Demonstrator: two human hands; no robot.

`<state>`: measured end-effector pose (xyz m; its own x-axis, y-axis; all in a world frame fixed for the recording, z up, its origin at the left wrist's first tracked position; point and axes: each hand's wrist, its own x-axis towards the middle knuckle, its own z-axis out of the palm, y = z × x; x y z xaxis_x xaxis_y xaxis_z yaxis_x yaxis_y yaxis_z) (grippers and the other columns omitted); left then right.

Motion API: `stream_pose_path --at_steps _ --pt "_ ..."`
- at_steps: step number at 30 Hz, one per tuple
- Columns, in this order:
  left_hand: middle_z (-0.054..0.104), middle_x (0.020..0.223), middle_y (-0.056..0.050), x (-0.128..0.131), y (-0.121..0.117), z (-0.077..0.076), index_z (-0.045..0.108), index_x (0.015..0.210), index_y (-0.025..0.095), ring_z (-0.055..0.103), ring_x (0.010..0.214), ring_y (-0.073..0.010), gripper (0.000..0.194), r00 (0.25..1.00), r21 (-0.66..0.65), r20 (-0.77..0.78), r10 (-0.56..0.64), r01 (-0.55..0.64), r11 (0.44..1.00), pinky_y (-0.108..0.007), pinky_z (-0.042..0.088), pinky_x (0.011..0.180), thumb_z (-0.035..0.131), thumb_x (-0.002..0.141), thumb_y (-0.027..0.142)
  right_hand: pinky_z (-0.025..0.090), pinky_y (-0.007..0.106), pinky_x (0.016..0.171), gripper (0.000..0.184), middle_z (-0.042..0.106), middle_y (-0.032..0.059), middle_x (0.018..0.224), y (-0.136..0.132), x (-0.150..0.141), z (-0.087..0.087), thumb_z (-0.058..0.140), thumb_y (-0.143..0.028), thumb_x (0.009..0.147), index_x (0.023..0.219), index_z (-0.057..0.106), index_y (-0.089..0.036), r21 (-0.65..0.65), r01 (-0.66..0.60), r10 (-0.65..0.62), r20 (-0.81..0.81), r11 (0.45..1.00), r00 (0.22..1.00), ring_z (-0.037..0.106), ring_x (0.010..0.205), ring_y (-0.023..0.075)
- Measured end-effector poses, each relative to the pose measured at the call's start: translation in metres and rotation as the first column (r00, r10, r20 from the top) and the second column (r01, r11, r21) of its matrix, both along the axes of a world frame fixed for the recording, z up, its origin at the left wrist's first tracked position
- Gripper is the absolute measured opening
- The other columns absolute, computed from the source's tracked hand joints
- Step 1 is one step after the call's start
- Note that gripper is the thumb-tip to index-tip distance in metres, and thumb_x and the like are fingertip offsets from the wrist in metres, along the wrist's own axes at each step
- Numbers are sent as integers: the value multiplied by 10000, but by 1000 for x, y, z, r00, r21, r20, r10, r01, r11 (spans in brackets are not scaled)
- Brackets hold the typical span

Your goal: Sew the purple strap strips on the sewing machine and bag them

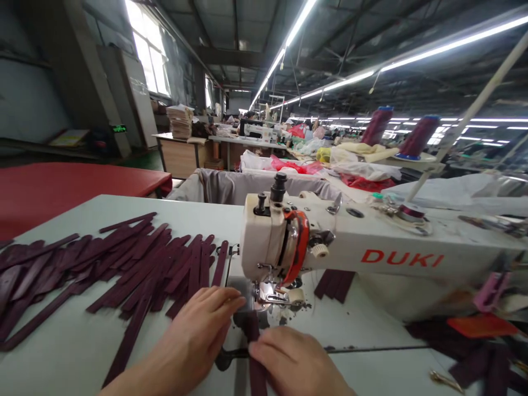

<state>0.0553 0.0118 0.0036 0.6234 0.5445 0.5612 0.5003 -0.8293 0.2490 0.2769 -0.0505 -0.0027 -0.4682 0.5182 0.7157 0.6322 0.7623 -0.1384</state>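
Note:
My right hand (295, 360) pinches a dark purple strip (258, 379) that runs lengthwise toward the presser foot (270, 294) of a white sewing machine (396, 242). To the left of the foot, my left hand (198, 330) has its fingers stretched toward the needle area, with the fingertips beside the strip's far end. Nothing shows gripped in it, and its thumb is mostly hidden. Behind my left hand a loose pile of similar purple strips (136, 264) spreads over the pale table (198, 212). Several more strips (335, 283) lie under the machine's arm.
A dark lever (225, 360) sits between my hands. At the right are an orange piece (480, 325), pink-handled snips (490, 291) and more dark pieces (482, 366). Two purple thread cones (418, 137) stand behind the machine. A grey cloth-lined bin (223, 187) adjoins the table's far edge.

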Motion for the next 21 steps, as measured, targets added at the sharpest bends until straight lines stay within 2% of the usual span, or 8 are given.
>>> stream_pose_path --at_steps 2,6,9,13,17,21 --pt "713 1130 -71 7 -5 -1 613 1238 202 693 1006 -197 422 1000 -17 -3 -26 26 1000 -330 593 893 410 907 37 548 239 651 471 703 49 794 13 -5 -4 247 -234 1084 971 700 -167 -65 29 -25 71 997 997 666 703 171" --pt "711 1199 -119 16 -8 -4 590 1259 136 678 1126 -207 498 995 54 -19 -100 101 993 -331 539 1021 403 817 0 561 262 694 336 707 65 825 20 2 -10 378 -127 1009 994 714 -135 -136 90 -76 106 987 991 659 743 196" --pt "717 1211 -126 17 -6 -10 574 1282 123 666 1168 -221 559 987 56 -76 -143 148 987 -332 513 1048 401 765 -3 567 270 666 308 709 67 809 17 2 -14 411 -122 978 981 719 -122 -123 97 -82 121 988 989 655 724 207" --pt "703 1263 -93 18 -2 -15 562 1330 184 679 1155 -231 617 986 35 -106 -126 130 991 -297 553 986 427 753 15 573 290 655 377 700 71 764 19 -3 -16 355 -137 997 935 726 -110 -60 115 -109 98 991 989 645 683 212" --pt "741 1154 -119 26 0 -8 609 1243 111 702 1097 -255 568 985 78 -134 -114 125 989 -364 533 1018 402 724 4 575 283 666 378 696 67 754 23 -4 -17 354 -128 995 911 722 -110 -40 129 -125 85 991 988 646 682 206" --pt "746 1116 -121 30 -1 -2 603 1207 97 710 1064 -202 519 990 158 -115 -82 99 982 -289 526 1013 363 761 -15 580 280 681 274 716 52 806 22 -1 -23 441 -122 969 961 714 -138 -68 164 -156 107 984 982 662 708 203"
